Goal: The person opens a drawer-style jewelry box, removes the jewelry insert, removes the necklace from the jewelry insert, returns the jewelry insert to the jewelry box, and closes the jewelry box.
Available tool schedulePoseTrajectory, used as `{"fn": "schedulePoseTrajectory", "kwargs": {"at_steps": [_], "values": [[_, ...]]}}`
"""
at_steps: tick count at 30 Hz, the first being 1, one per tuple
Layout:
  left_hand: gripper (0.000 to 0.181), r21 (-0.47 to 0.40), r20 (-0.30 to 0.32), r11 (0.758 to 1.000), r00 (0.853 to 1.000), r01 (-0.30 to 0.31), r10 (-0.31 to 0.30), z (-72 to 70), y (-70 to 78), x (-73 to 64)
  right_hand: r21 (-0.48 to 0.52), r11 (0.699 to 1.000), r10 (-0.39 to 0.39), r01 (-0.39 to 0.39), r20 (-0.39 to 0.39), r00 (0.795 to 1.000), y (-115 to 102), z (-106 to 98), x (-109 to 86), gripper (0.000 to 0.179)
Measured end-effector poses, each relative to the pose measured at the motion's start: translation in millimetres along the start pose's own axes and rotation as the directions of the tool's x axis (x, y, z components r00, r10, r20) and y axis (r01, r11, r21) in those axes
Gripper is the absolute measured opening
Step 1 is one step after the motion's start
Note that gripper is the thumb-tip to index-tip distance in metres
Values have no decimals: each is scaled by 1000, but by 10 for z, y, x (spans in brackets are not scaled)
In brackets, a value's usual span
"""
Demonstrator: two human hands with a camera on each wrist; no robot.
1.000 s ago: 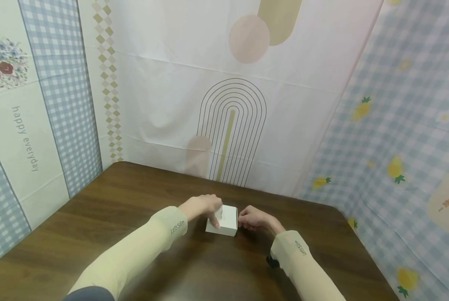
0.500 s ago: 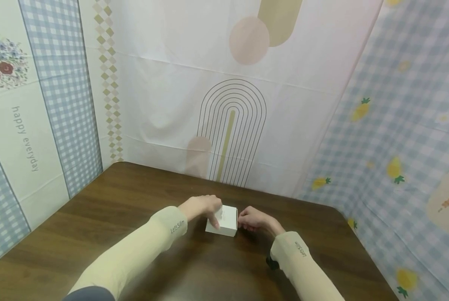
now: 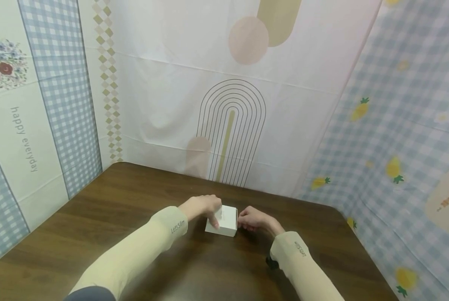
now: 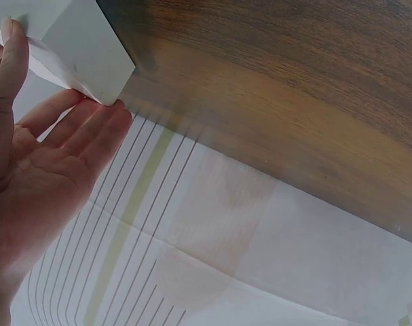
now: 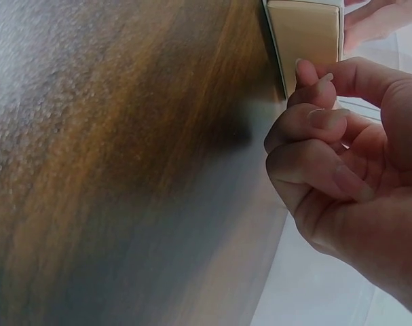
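Note:
A small white box (image 3: 229,217) lies flat on the brown wooden table (image 3: 186,267). My left hand (image 3: 204,205) grips its left part from above, the thumb on the near side and the fingers round the far side. Those fingers (image 4: 110,122) bear on the box's edge in the left wrist view. Close against the right end is my right hand (image 3: 255,218), fingers curled and the thumb and forefinger tips together. In the right wrist view they sit in front of the tan end panel (image 5: 304,30), framed by a white edge. Nothing shows between those tips; contact with the panel is unclear.
Behind the table hangs a white cloth (image 3: 160,100) with a line-arch print. Checked cloths cover the left side (image 3: 62,83) and the right side (image 3: 389,117). The table's far edge lies a short way beyond the box. Pale sleeves cover both forearms.

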State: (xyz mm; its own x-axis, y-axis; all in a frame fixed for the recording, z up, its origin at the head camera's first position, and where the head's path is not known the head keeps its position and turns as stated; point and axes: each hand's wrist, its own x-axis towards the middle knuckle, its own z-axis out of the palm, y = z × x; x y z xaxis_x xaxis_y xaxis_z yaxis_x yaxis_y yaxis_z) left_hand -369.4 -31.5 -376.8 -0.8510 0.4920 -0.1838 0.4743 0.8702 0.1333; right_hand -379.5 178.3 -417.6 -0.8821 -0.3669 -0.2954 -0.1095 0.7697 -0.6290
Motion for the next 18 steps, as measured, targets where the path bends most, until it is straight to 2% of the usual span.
{"fn": "schedulePoseTrajectory", "kwargs": {"at_steps": [18], "values": [[45, 12, -1, 1000, 1000, -22, 22, 15, -24, 48, -2, 999, -33, 33, 21, 999, 28, -22, -5, 20]]}}
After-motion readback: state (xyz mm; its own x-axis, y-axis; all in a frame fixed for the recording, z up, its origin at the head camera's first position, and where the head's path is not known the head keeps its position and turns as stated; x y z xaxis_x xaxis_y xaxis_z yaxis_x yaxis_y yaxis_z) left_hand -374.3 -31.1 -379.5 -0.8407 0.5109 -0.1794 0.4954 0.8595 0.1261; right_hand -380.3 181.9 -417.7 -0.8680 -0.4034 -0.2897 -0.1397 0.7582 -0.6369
